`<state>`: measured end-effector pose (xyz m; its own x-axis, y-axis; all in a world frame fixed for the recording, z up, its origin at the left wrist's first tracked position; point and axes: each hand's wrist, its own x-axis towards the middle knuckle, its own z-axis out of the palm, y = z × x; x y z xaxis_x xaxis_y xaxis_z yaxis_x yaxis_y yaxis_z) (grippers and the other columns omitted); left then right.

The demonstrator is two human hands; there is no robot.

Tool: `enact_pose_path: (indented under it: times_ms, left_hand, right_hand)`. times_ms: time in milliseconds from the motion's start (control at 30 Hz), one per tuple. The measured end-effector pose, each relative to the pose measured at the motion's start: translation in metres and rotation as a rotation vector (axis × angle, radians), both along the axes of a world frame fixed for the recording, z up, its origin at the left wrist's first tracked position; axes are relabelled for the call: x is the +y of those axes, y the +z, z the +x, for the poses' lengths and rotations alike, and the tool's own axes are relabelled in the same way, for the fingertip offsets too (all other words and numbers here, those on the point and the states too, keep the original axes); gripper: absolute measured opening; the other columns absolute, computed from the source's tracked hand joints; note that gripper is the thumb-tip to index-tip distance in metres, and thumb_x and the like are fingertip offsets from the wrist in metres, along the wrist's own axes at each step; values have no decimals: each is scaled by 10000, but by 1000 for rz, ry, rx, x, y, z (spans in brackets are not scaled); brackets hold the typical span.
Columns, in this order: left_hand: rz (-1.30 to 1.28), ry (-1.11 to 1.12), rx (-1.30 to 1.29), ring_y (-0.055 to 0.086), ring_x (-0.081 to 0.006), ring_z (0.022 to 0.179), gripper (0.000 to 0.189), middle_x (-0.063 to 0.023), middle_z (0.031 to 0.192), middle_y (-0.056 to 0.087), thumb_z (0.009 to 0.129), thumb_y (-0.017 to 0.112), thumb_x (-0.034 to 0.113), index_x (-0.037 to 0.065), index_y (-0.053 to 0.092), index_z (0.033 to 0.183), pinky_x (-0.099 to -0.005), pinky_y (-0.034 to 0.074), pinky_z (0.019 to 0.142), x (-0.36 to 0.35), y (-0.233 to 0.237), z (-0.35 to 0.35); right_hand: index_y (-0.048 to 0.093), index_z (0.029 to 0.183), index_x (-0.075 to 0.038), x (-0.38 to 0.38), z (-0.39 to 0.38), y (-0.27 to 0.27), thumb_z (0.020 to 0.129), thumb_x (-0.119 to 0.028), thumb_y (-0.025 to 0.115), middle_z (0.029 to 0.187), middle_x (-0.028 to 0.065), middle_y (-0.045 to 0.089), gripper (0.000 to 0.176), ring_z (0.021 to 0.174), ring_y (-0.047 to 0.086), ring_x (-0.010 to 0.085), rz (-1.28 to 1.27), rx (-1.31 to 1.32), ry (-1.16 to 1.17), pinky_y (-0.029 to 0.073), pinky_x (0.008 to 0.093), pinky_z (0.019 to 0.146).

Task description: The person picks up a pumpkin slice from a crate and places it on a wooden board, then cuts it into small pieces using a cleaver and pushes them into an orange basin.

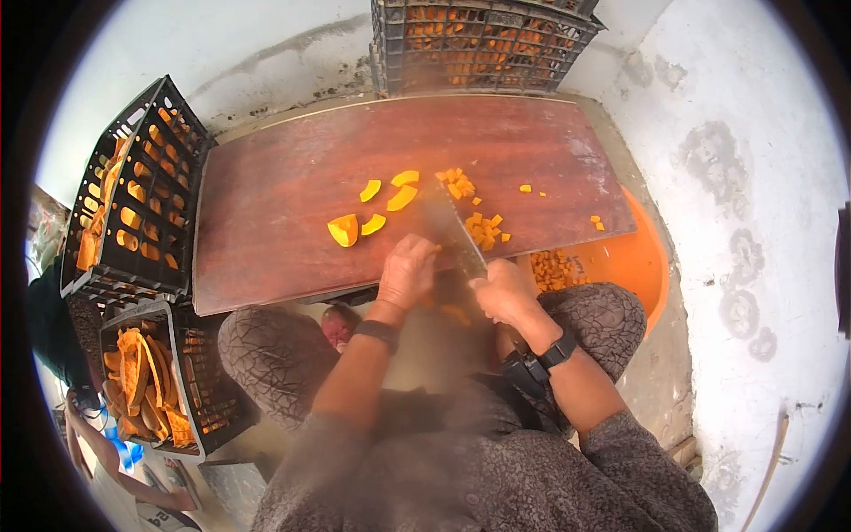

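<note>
My right hand [507, 291] is wrapped around the handle of a knife [463, 238], whose broad blade points away from me over the near edge of the red-brown board [292, 195]. Just left of the blade, my left hand [408, 270] has its fingers curled on a pumpkin piece, of which only a bit of orange shows. Beyond that hand lie several pumpkin slices [402, 198] and a thicker pumpkin chunk [343, 230]. To the right of the blade are diced pumpkin cubes [485, 230], with another small pile of cubes [456, 183] farther back.
An orange tub [654, 266] with diced pumpkin stands under the board's right end. A black crate [146, 239] of pumpkin is at the left, above another crate [191, 381] of slices. More stacked crates [487, 44] stand behind, against the wall. Another person's arm [97, 443] shows lower left.
</note>
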<state>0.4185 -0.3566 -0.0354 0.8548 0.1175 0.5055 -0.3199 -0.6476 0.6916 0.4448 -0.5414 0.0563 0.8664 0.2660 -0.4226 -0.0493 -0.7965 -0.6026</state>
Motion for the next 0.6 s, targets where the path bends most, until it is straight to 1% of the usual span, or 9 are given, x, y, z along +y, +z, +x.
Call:
enact_pose_path:
  times_ms: [133, 200, 300, 367, 433, 500, 600]
  left_hand:
    - [20, 2, -2, 620, -363, 878, 169, -154, 899, 628, 787, 601, -31, 45, 647, 931, -442, 531, 757, -1, 3, 0]
    - [43, 2, -4, 621, -360, 885, 166, -152, 906, 631, 792, 600, -27, 43, 644, 936, -442, 532, 761, -1, 3, 0]
    - [27, 33, -50, 615, -357, 884, 153, -146, 892, 621, 796, 601, -19, 40, 635, 933, -442, 527, 755, -4, 1, 0]
    - [60, 55, -28, 640, -339, 842, 133, -135, 896, 649, 806, 650, -9, 48, 645, 926, -405, 536, 738, -2, 2, 0]
    - [60, 63, -19, 640, -337, 842, 128, -134, 896, 647, 805, 652, -8, 49, 644, 919, -405, 535, 736, -3, 4, -2]
    - [60, 69, -10, 640, -336, 843, 123, -132, 896, 644, 804, 654, -6, 49, 642, 913, -405, 535, 734, -3, 4, -2]
    - [56, 64, -29, 639, -336, 846, 127, -131, 899, 639, 803, 658, -1, 49, 635, 918, -408, 532, 730, -3, 4, -2]
  right_hand:
    - [662, 841, 68, -7, -3, -2, 853, -207, 653, 880, 302, 647, 275, 872, 638, 459, 20, -40, -9, 494, 497, 776]
    - [660, 822, 61, -12, -5, 1, 858, -215, 649, 851, 302, 640, 279, 850, 635, 461, 19, -127, 46, 494, 499, 765]
    - [660, 813, 56, -13, -11, 8, 860, -223, 644, 824, 291, 640, 283, 829, 633, 460, -6, -170, 76, 493, 500, 753]
    - [660, 806, 51, -11, -17, 23, 860, -226, 642, 821, 284, 642, 283, 824, 632, 459, -38, -189, 103, 492, 501, 751]
    - [660, 799, 47, -10, -20, 27, 860, -228, 640, 818, 277, 644, 283, 818, 632, 457, -71, -207, 129, 492, 502, 749]
    - [638, 782, 75, -10, -22, 25, 857, -254, 653, 757, 285, 628, 338, 784, 629, 451, -83, -263, 132, 489, 479, 721]
    - [643, 795, 67, -12, -24, 27, 861, -256, 655, 761, 279, 631, 330, 777, 637, 437, -102, -271, 169, 491, 481, 719]
